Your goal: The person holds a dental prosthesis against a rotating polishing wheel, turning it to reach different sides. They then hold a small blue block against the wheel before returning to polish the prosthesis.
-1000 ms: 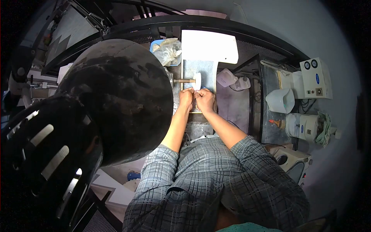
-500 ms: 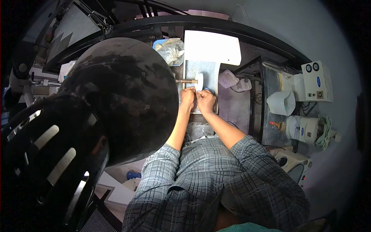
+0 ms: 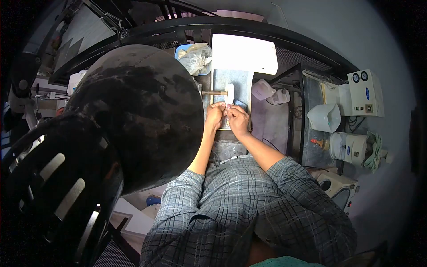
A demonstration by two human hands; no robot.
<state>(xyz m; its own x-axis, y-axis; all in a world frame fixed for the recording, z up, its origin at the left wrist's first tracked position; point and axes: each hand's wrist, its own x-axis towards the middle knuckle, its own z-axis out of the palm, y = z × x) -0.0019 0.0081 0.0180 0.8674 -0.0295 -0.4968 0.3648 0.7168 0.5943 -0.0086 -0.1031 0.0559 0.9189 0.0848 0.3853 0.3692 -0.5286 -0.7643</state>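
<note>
My left hand (image 3: pixel 215 116) and my right hand (image 3: pixel 238 120) come together just below a white polishing wheel (image 3: pixel 230 94). The wheel sits on the end of a brownish metal spindle (image 3: pixel 214 93) that comes in from the left. Fingers of both hands are closed, pinching a small pinkish thing (image 3: pixel 228 107) close to the wheel's lower edge. Mostly covered by the fingertips, its kind I cannot tell. Under the hands lies a shallow grey tray (image 3: pixel 218 79) with a pale rim. A bluish piece (image 3: pixel 240 104) lies behind my right fingers.
A large black lamp shade (image 3: pixel 147 115) blocks the left side, close to my left forearm. Beyond the wheel is a white panel (image 3: pixel 242 53), with a blue basin (image 3: pixel 179 51) of plastic bags beside it. Plastic jugs (image 3: pixel 262 90) and a bench with machines (image 3: pixel 365 94) stand right.
My right hand has shifted slightly down and turned, baring a bit of the pinkish thing between the fingertips. My left hand stays close to its earlier place below the wheel.
</note>
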